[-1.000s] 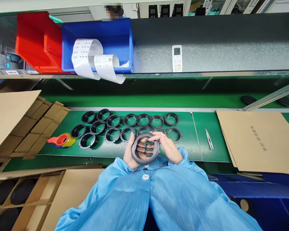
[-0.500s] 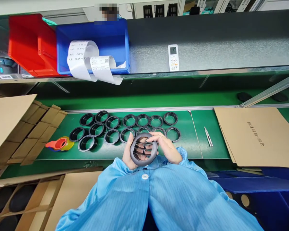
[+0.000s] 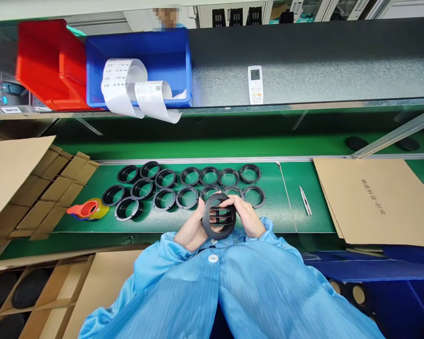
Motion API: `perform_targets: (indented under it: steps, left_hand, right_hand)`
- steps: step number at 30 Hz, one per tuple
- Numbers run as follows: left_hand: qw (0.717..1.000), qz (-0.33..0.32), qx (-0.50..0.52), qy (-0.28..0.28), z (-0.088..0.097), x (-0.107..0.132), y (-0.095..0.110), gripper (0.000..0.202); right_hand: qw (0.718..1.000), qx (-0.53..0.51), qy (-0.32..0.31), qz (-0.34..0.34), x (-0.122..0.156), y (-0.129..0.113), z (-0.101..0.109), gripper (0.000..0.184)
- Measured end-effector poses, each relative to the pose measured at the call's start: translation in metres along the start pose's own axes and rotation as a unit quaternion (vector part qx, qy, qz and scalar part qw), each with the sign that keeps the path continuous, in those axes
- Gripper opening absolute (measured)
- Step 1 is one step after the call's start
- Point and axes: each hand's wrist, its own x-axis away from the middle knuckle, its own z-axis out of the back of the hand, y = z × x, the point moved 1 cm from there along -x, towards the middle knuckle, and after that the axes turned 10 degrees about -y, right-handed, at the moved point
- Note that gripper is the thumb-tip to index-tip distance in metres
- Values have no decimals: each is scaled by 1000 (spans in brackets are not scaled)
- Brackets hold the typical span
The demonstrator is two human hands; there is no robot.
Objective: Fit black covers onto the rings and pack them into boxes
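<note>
A round black air vent (image 3: 207, 220) with slats across its opening is held up in front of my chest. My left hand (image 3: 193, 229) is closed round its left side and underside, with fingers partly hidden behind it. On the upper right, my right hand (image 3: 245, 214) grips the rim, fingertips reaching over the top edge. Just beyond my hands, several black rings (image 3: 187, 197) sit in rows on the green work surface (image 3: 176, 220). The vent partly covers the nearest rings.
Tape rolls (image 3: 88, 209) and cardboard dividers (image 3: 49, 193) lie left. A utility knife (image 3: 305, 201) and cardboard sheets (image 3: 374, 202) lie right. Overhead, a shelf (image 3: 304, 70) carries a red bin (image 3: 49, 66), a blue bin (image 3: 169, 52) and a remote (image 3: 256, 85). A divided box (image 3: 49, 306) stands lower left.
The vent has shifted slightly right and turned, its face looking darker now. Both hands remain on it. The rings on the work surface stay in place.
</note>
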Motion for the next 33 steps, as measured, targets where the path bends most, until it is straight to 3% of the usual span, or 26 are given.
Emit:
perform_targets:
  steps: [7,13,20,22,24,27,29,33]
  left_hand:
    - [1000,-2,-8,-5,3,0,-6,70]
    - [997,8,75,-32,2,-5,-4,73]
    - [992,-1,127,18,7,-13,-6,70]
    - [990,7,139,36,11,-16,-7,67]
    - [987,14,146,64,18,-19,-9,60]
    - [985,38,132,102,28,-27,-15,54]
    - [986,58,113,112,33,-33,-21,56]
    - [988,84,72,104,31,-45,-35,62]
  right_hand:
    - [1000,-10,-2,-6,4,5,1,52]
    - [999,41,-4,-12,7,1,3,57]
    - [991,134,-19,21,11,-5,6,59]
    - [971,231,-34,54,13,-3,6,57]
    - [930,351,-74,82,14,2,4,56]
    - [878,453,-137,70,15,14,5,58]
    - [877,449,-169,39,14,24,8,70]
    - [903,382,-195,-24,13,39,12,119]
